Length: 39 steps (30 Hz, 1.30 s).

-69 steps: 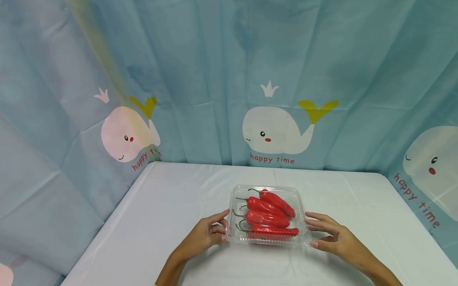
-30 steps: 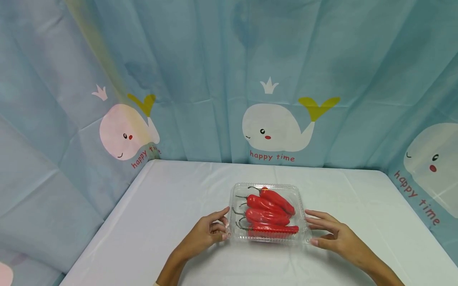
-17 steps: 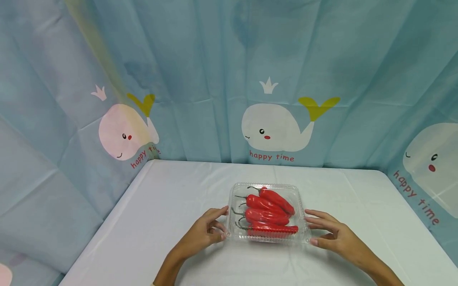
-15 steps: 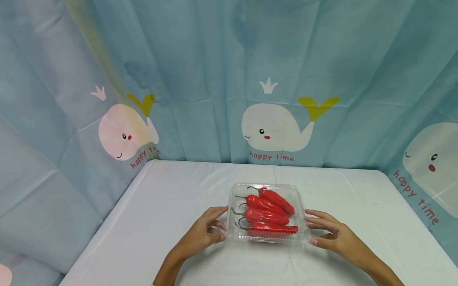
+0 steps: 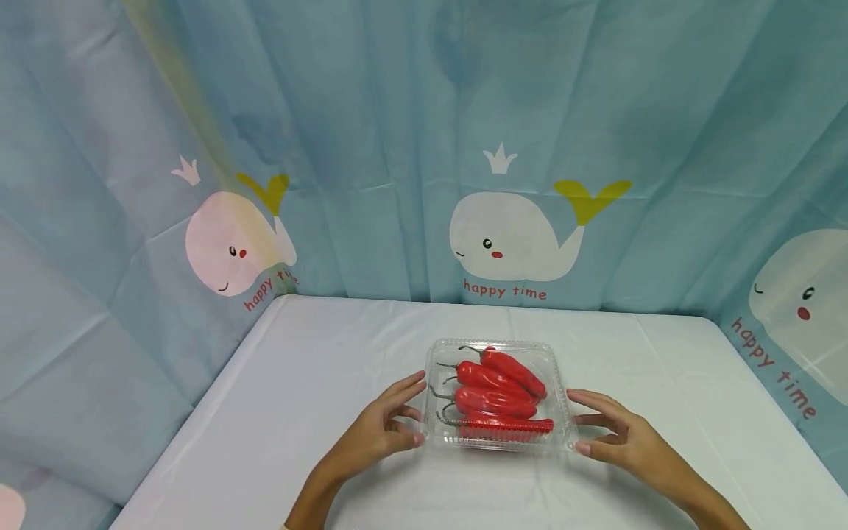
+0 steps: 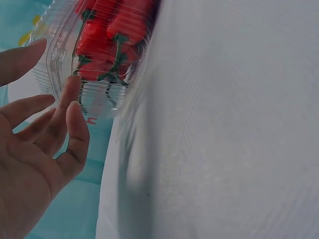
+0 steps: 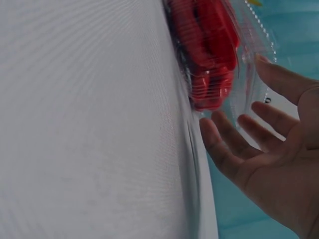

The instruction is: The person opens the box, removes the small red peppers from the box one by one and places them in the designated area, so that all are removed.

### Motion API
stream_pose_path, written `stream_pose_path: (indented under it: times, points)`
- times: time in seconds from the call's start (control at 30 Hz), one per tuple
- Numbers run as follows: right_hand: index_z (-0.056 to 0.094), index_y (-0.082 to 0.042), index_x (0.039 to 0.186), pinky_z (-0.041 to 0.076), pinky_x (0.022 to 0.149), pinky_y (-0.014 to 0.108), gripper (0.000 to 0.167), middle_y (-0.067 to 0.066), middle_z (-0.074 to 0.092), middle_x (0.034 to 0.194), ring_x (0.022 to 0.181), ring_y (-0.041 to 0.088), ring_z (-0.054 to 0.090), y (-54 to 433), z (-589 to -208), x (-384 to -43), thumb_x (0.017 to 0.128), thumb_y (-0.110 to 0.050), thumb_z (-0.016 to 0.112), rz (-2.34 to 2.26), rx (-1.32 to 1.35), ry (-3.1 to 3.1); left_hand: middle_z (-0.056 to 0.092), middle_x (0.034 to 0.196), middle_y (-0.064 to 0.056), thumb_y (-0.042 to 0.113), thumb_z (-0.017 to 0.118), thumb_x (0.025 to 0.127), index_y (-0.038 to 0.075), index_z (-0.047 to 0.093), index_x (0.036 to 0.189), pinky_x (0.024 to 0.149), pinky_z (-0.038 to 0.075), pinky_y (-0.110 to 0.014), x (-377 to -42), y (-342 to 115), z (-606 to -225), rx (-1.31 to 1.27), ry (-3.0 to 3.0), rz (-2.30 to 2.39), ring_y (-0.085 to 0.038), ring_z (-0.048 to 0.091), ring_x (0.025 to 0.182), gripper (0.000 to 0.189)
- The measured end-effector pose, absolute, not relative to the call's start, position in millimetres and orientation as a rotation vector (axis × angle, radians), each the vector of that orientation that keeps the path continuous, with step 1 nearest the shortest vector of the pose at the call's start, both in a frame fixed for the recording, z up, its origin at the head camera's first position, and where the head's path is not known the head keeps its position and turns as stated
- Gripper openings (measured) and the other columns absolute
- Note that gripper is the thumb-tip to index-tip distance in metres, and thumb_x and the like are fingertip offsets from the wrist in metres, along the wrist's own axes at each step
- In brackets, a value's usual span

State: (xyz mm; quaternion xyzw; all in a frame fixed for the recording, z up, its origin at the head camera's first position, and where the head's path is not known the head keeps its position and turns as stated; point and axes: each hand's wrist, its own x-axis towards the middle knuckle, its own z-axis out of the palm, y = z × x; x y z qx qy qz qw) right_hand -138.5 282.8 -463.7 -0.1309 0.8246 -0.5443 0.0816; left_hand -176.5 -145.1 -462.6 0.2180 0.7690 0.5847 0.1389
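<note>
Ribbed, transparent rectangular plastic box (image 5: 553,375) of glossy, tapering red peppers (image 5: 493,402), resting on the counter (image 5: 331,353) in smooth white cloth, between left hand (image 5: 376,430) and right hand (image 5: 626,438), each with fingers spread, loosely bent.

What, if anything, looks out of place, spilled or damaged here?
Nothing is visibly spilled or damaged: the red peppers lie inside the clear container on the white table. The one oddity is a yellowish streak down the curtain at the left, unlike the blue around it; whether stain or light, I cannot tell.
</note>
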Motion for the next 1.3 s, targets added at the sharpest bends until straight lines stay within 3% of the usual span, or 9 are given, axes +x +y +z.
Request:
stream_pose_path:
  times: [0.17, 0.4, 0.87, 1.07, 1.3]
  points:
    - [0.042, -0.012, 0.163, 0.062, 0.091, 0.032, 0.067, 0.010, 0.052, 0.155, 0.120, 0.006, 0.067, 289, -465, -140, 0.102, -0.014, 0.070, -1.671, -0.317, 2.283, 0.030, 0.174, 0.000, 0.010, 0.080, 0.092, 0.008, 0.043, 0.162, 0.091, 0.060, -0.029, -176, -144, -464, 0.615, 2.244, 1.659, -0.029, 0.061, 0.122, 0.080]
    - [0.030, -0.006, 0.166, 0.062, 0.096, 0.043, 0.066, 0.008, 0.065, 0.133, 0.112, 0.021, 0.069, 298, -468, -144, 0.106, -0.003, 0.057, -1.815, -0.401, 1.979, 0.029, 0.174, 0.000, 0.009, 0.079, 0.092, 0.005, 0.043, 0.162, 0.092, 0.060, -0.029, -175, -144, -463, 0.617, 2.245, 1.644, -0.029, 0.062, 0.121, 0.078]
    - [0.032, -0.012, 0.165, 0.062, 0.095, 0.038, 0.069, 0.004, 0.072, 0.122, 0.107, 0.016, 0.073, 296, -473, -145, 0.103, 0.004, 0.059, -1.894, -0.469, 1.882, 0.031, 0.173, -0.003, 0.007, 0.078, 0.092, 0.003, 0.044, 0.161, 0.090, 0.059, -0.025, -174, -143, -461, 0.602, 2.272, 1.626, -0.022, 0.068, 0.108, 0.077]
    - [0.037, -0.024, 0.163, 0.063, 0.094, 0.036, 0.069, 0.008, 0.074, 0.121, 0.106, 0.022, 0.074, 293, -474, -144, 0.103, 0.002, 0.060, -1.897, -0.451, 1.891, 0.030, 0.174, -0.005, 0.004, 0.078, 0.092, 0.000, 0.042, 0.161, 0.087, 0.058, -0.024, -175, -142, -462, 0.616, 2.251, 1.641, -0.020, 0.070, 0.104, 0.078]
    - [0.036, -0.030, 0.163, 0.063, 0.091, 0.033, 0.070, 0.006, 0.076, 0.114, 0.099, 0.016, 0.074, 290, -474, -142, 0.104, 0.004, 0.056, -1.929, -0.502, 1.858, 0.029, 0.174, -0.005, 0.002, 0.078, 0.091, -0.001, 0.042, 0.160, 0.084, 0.058, -0.023, -175, -142, -461, 0.619, 2.242, 1.649, -0.018, 0.070, 0.099, 0.078]
